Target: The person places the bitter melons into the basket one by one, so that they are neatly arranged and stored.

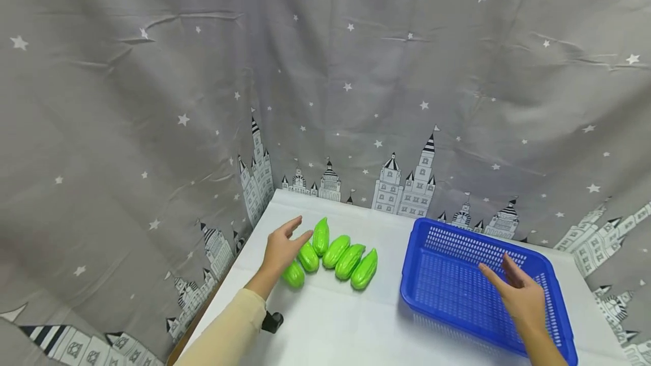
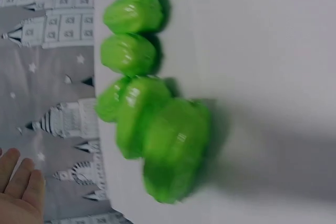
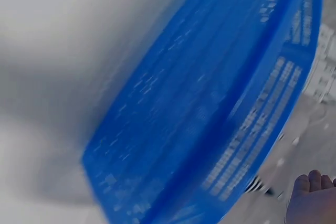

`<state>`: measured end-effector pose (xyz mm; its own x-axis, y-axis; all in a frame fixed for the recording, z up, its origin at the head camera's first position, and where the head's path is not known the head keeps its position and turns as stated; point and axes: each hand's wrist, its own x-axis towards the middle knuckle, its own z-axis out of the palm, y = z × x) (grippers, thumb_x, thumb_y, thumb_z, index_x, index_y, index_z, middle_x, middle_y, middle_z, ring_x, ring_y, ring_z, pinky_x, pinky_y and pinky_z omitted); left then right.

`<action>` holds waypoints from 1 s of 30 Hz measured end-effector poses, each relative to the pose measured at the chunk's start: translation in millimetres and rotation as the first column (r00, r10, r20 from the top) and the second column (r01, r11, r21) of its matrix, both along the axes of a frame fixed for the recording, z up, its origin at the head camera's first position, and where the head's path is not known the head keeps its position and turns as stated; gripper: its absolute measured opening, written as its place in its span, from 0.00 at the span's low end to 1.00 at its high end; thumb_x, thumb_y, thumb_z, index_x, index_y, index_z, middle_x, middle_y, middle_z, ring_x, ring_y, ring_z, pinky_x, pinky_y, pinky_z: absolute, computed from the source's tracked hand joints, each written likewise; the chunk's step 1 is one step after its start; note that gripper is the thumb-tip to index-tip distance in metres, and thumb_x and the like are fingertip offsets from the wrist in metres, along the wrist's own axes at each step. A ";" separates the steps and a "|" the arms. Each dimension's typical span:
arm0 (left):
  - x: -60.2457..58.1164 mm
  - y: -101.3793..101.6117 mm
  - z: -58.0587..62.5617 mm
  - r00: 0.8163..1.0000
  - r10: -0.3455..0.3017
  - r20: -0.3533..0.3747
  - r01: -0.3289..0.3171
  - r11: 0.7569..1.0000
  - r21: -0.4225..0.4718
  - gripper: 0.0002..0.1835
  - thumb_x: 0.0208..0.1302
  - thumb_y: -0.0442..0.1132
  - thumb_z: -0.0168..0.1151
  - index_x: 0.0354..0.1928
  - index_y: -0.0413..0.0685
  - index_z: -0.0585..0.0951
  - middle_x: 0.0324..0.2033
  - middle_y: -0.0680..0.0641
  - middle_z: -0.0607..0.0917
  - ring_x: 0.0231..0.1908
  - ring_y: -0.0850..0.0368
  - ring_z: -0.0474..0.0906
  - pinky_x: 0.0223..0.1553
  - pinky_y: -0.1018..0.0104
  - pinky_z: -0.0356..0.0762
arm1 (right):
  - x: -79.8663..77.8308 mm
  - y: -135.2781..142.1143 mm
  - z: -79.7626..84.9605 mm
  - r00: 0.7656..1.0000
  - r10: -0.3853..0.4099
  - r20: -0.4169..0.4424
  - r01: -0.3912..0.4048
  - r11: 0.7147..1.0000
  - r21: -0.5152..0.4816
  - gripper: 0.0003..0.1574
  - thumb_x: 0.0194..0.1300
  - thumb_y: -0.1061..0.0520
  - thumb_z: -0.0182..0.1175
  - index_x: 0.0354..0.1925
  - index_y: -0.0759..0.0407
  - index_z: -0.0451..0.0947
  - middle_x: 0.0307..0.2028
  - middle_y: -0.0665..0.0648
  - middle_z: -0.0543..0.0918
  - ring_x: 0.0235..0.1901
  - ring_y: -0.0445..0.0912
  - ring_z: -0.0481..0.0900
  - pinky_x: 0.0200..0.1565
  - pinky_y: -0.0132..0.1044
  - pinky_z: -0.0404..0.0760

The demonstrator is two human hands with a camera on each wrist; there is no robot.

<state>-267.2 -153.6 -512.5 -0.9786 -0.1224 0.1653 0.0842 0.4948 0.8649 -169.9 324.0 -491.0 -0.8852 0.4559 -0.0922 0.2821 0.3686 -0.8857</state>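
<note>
Several glossy, ridged green bitter melons (image 1: 363, 270) lie in an uneven row on the white table. My left hand (image 1: 282, 247) hovers over the left end of that row, fingers spread and thumb apart, with nothing in its grasp. Part of the leftmost melons is hidden behind it. In the left wrist view, its fingers (image 2: 21, 182) show at the lower left, apart from the nearest melon (image 2: 176, 150). On the right is a blue perforated plastic basket (image 1: 447, 281). Above its right part my right hand (image 1: 526, 301) holds nothing, fingers extended.
A white cloth (image 1: 346, 326) covers the table. Behind and to the left hangs a grey curtain (image 1: 325, 72) printed with stars and castles. A small black device (image 1: 272, 322) sits at the left wrist. The basket's raised walls surround its floor.
</note>
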 end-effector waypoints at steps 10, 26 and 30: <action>21.3 -20.8 -38.9 0.981 0.176 0.084 -0.174 0.984 -0.030 0.33 0.65 0.52 0.69 0.67 0.42 0.75 0.64 0.40 0.77 0.65 0.38 0.71 0.65 0.44 0.68 | 30.3 51.9 -7.4 0.979 -0.178 0.101 0.177 0.984 0.021 0.62 0.58 0.27 0.67 0.78 0.48 0.53 0.74 0.60 0.59 0.72 0.59 0.58 0.68 0.52 0.62; 55.8 -13.3 -89.6 0.901 0.348 0.261 -0.322 0.937 -0.137 0.44 0.66 0.58 0.65 0.63 0.20 0.69 0.58 0.23 0.74 0.60 0.26 0.70 0.59 0.35 0.70 | 65.9 96.4 -49.1 0.895 -0.425 0.134 0.435 0.899 -0.055 0.62 0.57 0.31 0.70 0.76 0.56 0.54 0.72 0.69 0.58 0.71 0.64 0.59 0.69 0.49 0.62; 55.3 -8.7 -90.2 0.896 0.350 0.274 -0.321 0.936 -0.145 0.45 0.65 0.59 0.65 0.60 0.17 0.70 0.56 0.21 0.75 0.57 0.25 0.73 0.56 0.35 0.72 | 71.3 101.1 -61.8 0.885 -0.424 0.193 0.442 0.895 -0.063 0.64 0.59 0.26 0.63 0.77 0.59 0.51 0.71 0.75 0.57 0.69 0.70 0.59 0.67 0.60 0.59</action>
